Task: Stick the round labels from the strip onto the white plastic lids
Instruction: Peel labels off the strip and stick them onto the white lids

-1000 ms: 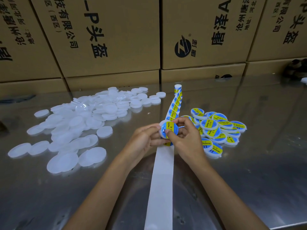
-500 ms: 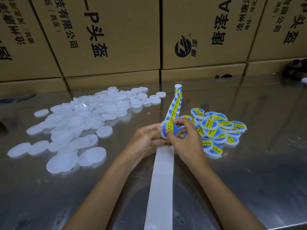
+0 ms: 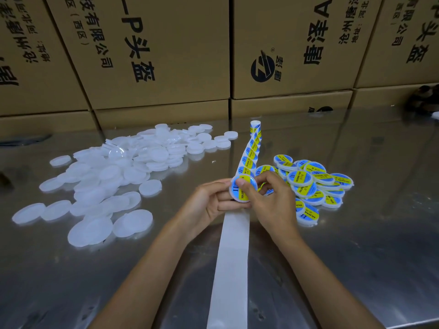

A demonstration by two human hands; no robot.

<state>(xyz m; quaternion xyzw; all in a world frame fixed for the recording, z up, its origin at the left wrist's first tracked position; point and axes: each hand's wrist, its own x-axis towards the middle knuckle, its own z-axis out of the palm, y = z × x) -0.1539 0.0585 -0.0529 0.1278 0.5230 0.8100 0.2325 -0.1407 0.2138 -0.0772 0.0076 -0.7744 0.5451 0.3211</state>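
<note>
A white lid with a blue and yellow round label [image 3: 247, 187] is held above the strip. My left hand [image 3: 211, 203] grips its left rim and underside. My right hand [image 3: 268, 200] holds its right side, and the thumb presses on the label. The label strip [image 3: 251, 153] runs from a small roll at the back toward me. Its near part is bare white backing [image 3: 231, 262]. A heap of plain white lids [image 3: 111, 172] lies to the left. A pile of labelled lids [image 3: 316, 186] lies to the right.
The work surface is a shiny metal table [image 3: 356, 245]. Stacked cardboard boxes [image 3: 166, 55] with printed characters form a wall along its far edge. A dark object [image 3: 422, 98] sits at the far right by the boxes.
My right thumb has slid across the label on the held lid, and the right fingers have shifted over its far edge. The lid and my left hand stay nearly in place.
</note>
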